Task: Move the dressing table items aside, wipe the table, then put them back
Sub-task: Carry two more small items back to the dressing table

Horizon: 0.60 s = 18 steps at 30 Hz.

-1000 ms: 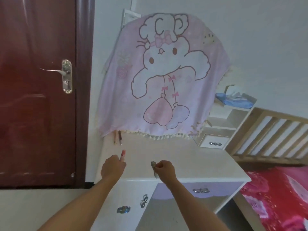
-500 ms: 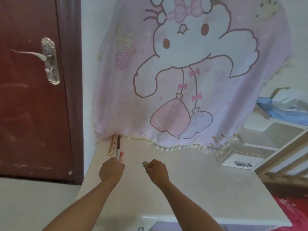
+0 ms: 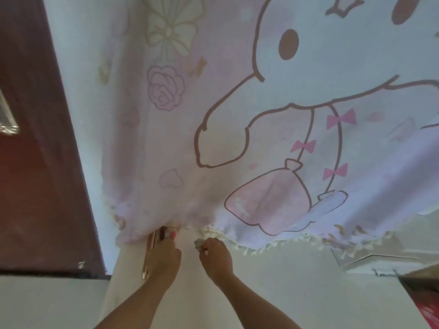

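Room: a dark red door (image 3: 28,162) stands on the left, cut off by the frame edge, with only a corner of its metal handle plate (image 3: 7,115) showing.
Cloth: a pink cloth (image 3: 261,115) printed with a cartoon animal hangs over whatever stands at the back of the tabletop (image 3: 261,293) and hides it completely. Its fringe lies on the surface.
Left hand: the left hand (image 3: 164,255) is at the cloth's fringe, fingers clenched round a small thing with a pink tip (image 3: 173,234). Only that tip shows above the fist.
Right hand: the right hand (image 3: 216,255) is just beside the left, fingers pinching a small grey scrap (image 3: 198,244), too blurred to make out.
Gold stick: a slim gold stick (image 3: 149,252) lies on the tabletop just left of the left hand, its far end at the fringe.
Dark stick: a dark stick (image 3: 162,232) beside it is mostly hidden by the hand and the cloth.
Right edge: a white drawer unit (image 3: 370,260) and red bedding (image 3: 427,314) are cut off.
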Tool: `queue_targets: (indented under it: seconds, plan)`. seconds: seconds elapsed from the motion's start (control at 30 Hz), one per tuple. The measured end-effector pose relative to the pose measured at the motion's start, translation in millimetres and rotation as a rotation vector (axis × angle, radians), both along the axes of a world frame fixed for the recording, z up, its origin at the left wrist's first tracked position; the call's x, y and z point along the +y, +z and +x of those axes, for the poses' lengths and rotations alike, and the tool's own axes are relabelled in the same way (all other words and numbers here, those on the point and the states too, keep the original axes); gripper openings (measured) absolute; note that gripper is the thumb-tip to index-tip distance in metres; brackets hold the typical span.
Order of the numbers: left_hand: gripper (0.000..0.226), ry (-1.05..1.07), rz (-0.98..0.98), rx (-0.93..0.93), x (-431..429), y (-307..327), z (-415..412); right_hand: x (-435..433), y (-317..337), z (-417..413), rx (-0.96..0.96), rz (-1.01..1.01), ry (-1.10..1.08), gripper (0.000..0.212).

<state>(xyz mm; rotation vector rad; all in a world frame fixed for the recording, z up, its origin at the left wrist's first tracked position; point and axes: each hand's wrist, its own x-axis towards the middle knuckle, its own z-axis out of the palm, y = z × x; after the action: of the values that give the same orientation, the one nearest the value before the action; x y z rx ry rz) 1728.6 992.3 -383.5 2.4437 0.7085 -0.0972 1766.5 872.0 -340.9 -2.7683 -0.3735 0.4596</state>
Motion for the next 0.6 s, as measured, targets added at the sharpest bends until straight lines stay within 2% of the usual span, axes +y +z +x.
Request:
queue_targets:
  seconds: [0.33, 0.47, 0.6]
  plan:
    - [0.041, 0.022, 0.010, -0.001, 8.0, -3.5, 11.0, 37.7, -15.8, 26.8, -0.008, -0.061, 0.157, 0.026]
    - [0.045, 0.048, -0.022, -0.005, 8.4, 8.1, 3.5, 40.9, -21.4, 31.2, -0.066, -0.064, 0.189, 0.028]
    - [0.037, 0.092, 0.095, -0.008, 11.0, 28.1, -10.0, 35.7, -18.6, 30.1, -0.061, -0.043, 0.294, 0.030]
